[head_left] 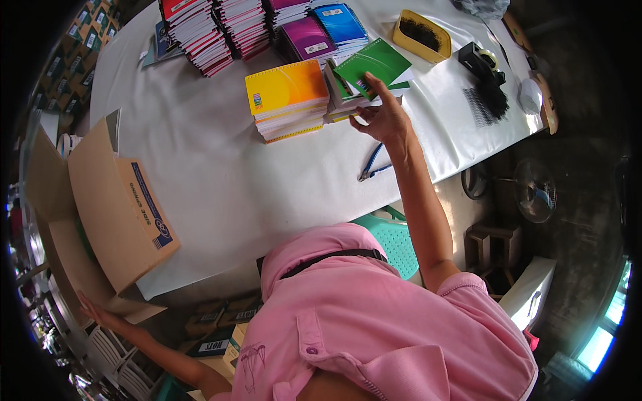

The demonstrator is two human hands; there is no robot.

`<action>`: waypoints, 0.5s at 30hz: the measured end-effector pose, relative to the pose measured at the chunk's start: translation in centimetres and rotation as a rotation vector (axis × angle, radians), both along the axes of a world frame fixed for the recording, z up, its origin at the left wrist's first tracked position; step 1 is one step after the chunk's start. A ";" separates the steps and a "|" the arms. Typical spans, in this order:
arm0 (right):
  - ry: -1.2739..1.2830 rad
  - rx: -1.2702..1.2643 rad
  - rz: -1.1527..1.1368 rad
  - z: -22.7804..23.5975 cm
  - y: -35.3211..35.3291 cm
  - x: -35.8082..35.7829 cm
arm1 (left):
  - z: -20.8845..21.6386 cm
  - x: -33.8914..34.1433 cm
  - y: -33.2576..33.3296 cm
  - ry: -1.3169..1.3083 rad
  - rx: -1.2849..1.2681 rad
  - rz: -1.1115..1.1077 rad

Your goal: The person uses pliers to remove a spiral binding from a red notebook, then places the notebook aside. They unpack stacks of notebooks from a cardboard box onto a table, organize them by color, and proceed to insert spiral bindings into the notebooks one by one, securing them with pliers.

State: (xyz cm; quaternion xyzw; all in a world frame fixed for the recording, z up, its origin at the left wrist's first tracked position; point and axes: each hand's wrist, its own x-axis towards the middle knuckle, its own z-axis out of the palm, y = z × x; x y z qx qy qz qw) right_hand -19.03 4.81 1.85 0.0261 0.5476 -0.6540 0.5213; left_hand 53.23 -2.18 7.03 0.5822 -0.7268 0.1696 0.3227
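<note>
My right hand [386, 120] reaches over the table to a stack of green spiral notebooks. Its fingers are closed on a green notebook [374, 63], which sits askew on top of that stack. Just left of it stands a stack of yellow-orange notebooks [286, 93]. My left hand [100, 313] is low at the far left, fingers stretched out, beside the lower flap of an open cardboard box [130, 207]. Whether it touches the flap I cannot tell. Most of the box's inside is hidden by its raised flaps.
Behind are stacks of red notebooks [197, 40], a purple notebook [307, 39] and a blue notebook [340, 25]. A yellow tray [445, 50] holds dark bits. Blue-handled pliers [373, 165] lie near the white table's edge [401, 199]. A tape dispenser [478, 61] and black spiral wires [491, 103] are at right.
</note>
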 end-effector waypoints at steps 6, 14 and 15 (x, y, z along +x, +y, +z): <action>-0.091 -0.019 -0.115 -0.9 0.9 -1.5 | -0.8 2.9 -0.4 -0.006 -0.025 -0.019; -0.101 -0.050 -0.043 -1.3 2.8 -3.5 | -0.7 1.6 -0.2 0.078 0.025 0.017; -0.111 -0.055 -0.035 -1.3 2.8 -3.6 | -0.8 2.6 -0.3 0.054 0.021 -0.023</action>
